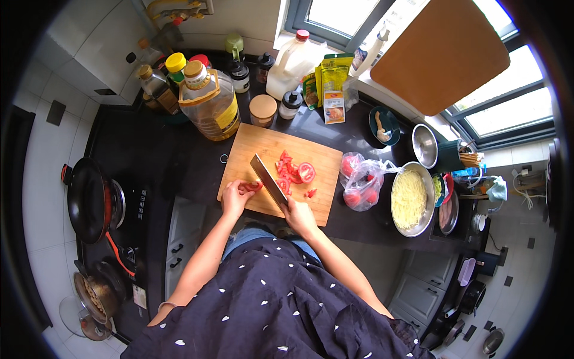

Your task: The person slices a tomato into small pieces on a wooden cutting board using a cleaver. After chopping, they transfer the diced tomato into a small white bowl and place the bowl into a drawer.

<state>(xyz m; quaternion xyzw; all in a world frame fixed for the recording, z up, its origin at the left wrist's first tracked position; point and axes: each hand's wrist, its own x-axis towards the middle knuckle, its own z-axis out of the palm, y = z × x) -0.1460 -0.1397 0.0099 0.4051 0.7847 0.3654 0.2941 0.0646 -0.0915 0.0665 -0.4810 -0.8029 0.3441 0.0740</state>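
Observation:
In the head view, my right hand (301, 217) grips the handle of a broad kitchen cleaver (269, 180), its blade slanting up and left over the wooden cutting board (242, 148). My left hand (235, 197) holds a piece of red tomato (254, 186) at the board's left side, left of the blade. Right of the cleaver lie cut tomato chunks (284, 167) in a loose heap, with a tomato half (306, 172), cut face showing, at the heap's right edge. A small tomato scrap (310, 193) sits apart, nearer to me.
A plastic bag of tomatoes (361, 184) lies right of the board, beside a metal bowl of pale shreds (409, 200). Behind the board stand a large oil bottle (210, 103), a lidded jar (263, 110) and seasoning packets (332, 74). A frying pan (88, 200) is at far left.

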